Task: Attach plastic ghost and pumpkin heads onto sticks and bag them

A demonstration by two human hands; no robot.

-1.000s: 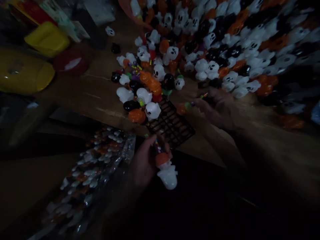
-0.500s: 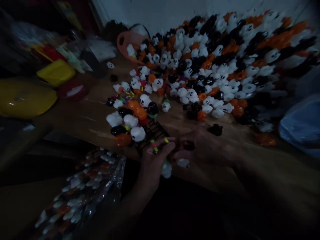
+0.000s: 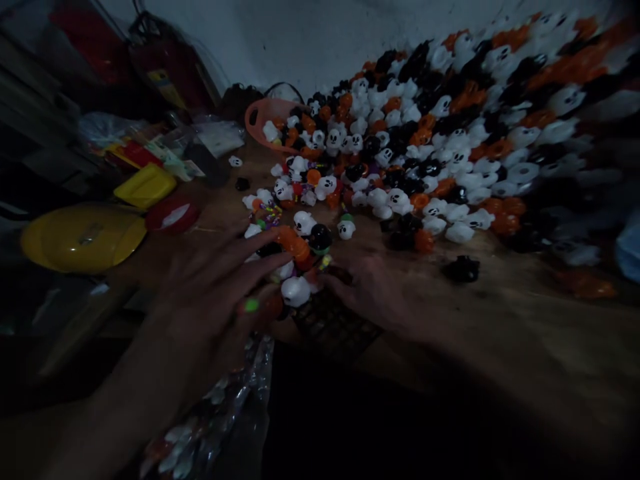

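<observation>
As I view bench (image 3: 505, 310) remotely, left hand (image 3: 213, 287) hangs over small toy cluster (image 3: 320, 239), fingers extended, apart; bright green piece (image 3: 251, 305) shows beside thumb, contact unverified. Right hand (image 3: 373, 292) at cluster's other side, fingers bent beside yellow-speckled piece (image 3: 325, 262); whether clamped, I cannot tell. White ghost head (image 3: 295, 292) lies between hands, orange toy (image 3: 293, 245) just behind. Dark grid (image 3: 343, 327) sits at near edge, beside right hand. Large heap of ghost and pumpkin pieces (image 3: 459, 159) beyond, on bench
</observation>
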